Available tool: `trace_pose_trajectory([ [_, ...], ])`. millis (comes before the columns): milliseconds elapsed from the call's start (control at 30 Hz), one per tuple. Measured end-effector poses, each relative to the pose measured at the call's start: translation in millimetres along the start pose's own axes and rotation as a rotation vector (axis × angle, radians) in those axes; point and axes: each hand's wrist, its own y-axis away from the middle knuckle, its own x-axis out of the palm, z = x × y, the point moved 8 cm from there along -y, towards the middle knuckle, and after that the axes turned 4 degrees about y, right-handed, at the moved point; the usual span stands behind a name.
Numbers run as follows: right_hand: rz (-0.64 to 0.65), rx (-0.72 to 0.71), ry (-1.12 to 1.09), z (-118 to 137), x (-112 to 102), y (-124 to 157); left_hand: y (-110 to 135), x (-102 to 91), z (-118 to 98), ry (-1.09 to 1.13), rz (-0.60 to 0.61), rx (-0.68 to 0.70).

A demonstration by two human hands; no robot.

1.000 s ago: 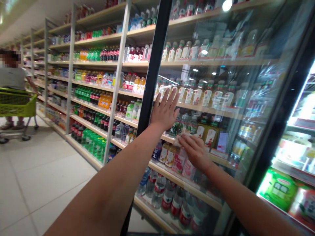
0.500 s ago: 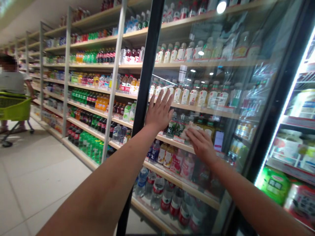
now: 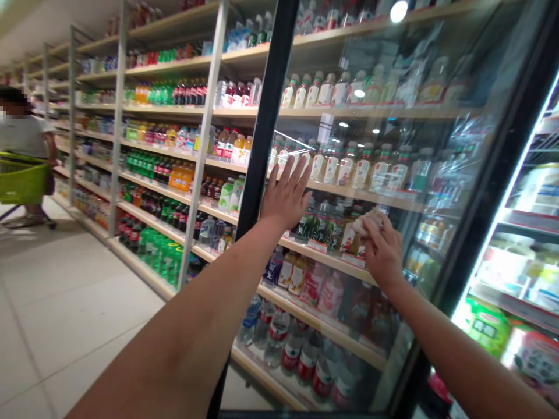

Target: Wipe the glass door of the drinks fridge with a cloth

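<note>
Glass door (image 3: 419, 174) — left hand (image 3: 286, 198) by frame (image 3: 261, 145)

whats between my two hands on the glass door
Head view: only bare glass door lies between the left hand and the right hand holding a cloth; shelved bottles show through it.

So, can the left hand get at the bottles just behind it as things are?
Probably not directly. The left hand lies flat on the glass door, and the bottles stand beyond that pane. It would have to go round the door's edge.
</note>
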Motion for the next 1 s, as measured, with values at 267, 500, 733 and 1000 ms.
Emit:
trace_pose_trajectory([
  [267,0.26,-0.356,0.004,40.9,13.0,37.2,0.1,1.6,-0.2,0.033,-0.006,0.003],
  [500,0.095,-0.16,0.021,34.7,10.6,25.8,0.9,-1.3,-2.2,0.04,0.006,0.009],
  [733,0.137,-0.226,-0.02,52.3,16.0,26.7,1.0,-1.2,-1.9,0.034,-0.002,0.013],
  [1000,0.133,-0.283,-0.033,50.7,17.0,9.3,1.1,-0.9,-1.3,0.03,-0.002,0.011],
])
